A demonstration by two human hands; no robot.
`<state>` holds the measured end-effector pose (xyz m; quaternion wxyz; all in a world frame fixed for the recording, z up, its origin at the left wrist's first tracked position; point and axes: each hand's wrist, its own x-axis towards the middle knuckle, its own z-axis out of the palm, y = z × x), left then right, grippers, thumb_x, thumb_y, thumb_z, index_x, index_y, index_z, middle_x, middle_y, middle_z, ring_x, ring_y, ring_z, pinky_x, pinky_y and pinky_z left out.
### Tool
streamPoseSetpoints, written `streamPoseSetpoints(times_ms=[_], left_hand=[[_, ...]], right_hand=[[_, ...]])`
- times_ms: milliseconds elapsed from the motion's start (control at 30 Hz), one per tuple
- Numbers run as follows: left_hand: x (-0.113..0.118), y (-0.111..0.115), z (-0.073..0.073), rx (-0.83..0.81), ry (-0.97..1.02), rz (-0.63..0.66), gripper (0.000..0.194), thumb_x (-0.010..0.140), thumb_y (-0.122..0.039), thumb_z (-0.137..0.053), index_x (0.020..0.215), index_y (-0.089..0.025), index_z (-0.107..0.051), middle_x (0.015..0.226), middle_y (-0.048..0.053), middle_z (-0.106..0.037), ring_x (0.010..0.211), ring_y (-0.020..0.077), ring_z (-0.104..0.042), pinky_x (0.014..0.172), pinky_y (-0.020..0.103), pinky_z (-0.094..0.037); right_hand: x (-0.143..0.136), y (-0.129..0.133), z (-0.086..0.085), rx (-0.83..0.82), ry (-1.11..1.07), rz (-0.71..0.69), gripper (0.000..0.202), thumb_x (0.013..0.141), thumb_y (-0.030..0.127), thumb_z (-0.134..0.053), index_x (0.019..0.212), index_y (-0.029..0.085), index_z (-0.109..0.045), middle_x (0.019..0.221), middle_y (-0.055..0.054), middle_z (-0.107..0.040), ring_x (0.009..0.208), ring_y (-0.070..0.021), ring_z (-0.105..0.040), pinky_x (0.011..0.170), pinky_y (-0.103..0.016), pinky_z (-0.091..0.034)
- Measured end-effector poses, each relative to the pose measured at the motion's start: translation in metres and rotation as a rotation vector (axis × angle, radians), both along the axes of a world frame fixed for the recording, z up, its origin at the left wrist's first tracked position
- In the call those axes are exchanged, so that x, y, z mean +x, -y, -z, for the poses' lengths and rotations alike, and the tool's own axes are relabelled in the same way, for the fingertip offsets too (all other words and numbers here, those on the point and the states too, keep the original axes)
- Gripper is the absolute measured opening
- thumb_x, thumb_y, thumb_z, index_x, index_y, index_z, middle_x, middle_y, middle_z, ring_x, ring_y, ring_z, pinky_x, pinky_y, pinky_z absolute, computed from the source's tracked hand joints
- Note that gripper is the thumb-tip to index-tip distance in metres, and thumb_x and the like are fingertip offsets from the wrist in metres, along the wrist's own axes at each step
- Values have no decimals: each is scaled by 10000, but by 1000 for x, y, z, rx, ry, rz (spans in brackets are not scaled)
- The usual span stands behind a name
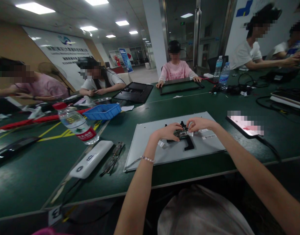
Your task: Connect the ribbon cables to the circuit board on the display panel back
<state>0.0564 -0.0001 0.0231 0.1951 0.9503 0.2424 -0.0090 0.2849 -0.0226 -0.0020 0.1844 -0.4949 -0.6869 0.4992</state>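
A flat grey panel [145, 143] lies on the green table in front of me, with a black bracket [190, 143] on its middle. My left hand [166, 131] curves over a small green circuit board [180, 134] at the bracket, thumb on the near side and fingers on the far side, holding it. Close beside it, my right hand [199, 124] is closed in a pinch at the board's right end. A small white piece [191, 133] shows under those fingertips; whether they grip it is unclear. Another whitish strip [162, 144] sticks up left of the board.
To the left are a white power bank [92, 160], folded glasses [113, 159], a water bottle [77, 124] and a blue tray [102, 112]. A lit phone [245, 125] with a cable lies right. Across the table a person holds a black frame [181, 86]; other people sit around.
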Motion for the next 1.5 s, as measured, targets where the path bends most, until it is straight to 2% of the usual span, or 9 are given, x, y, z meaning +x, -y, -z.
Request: streamPoseSetpoints(times_ms=[267,467,667,867,1267,1500], left_hand=[[1,0,2,2,4,-1,571,648,-227,-701,1191,-154,-537,1333,105,-428,1235,235,-407,1050,308,-295],[2,2,-1,36,47,26,672,623,-259,-719,1238,-177,-460,1218,79,-487,1146,249,-438,1000,351,-333],[8,10,-8,66,49,60,563,696,-229,-644,1235,-261,-488,1170,40,-482,1090,236,-434,976,367,-322],[12,12,-5,109,30,79,415,707,-187,-606,1118,-248,-604,1122,32,-517,1077,234,-444,989,345,-300],[13,14,-6,91,24,109,443,712,-173,-589,1149,-242,-588,1143,38,-530,1080,234,-459,988,347,-307],[11,10,-3,88,83,121,481,697,-189,-627,1174,-215,-571,1128,48,-560,1071,228,-489,984,345,-332]], right_hand=[[-3,0,1,23,22,32,306,648,178,-687,922,172,-550,866,-43,-696,709,-144,-631,617,-242,-486],[-5,-2,4,45,-27,36,280,618,130,-687,864,165,-558,796,-39,-703,747,-165,-647,678,-252,-489],[-5,-2,0,108,72,21,298,607,133,-678,886,173,-580,777,-20,-714,769,-189,-657,725,-270,-475],[-7,-1,0,144,93,-12,338,611,153,-684,933,160,-583,788,-26,-721,766,-191,-659,708,-263,-478],[-4,-1,-2,215,181,-19,389,609,180,-708,989,154,-625,837,-43,-720,801,-201,-660,716,-264,-479],[-5,3,-8,204,74,26,323,643,182,-665,964,153,-644,848,-50,-717,808,-194,-656,724,-273,-498]])
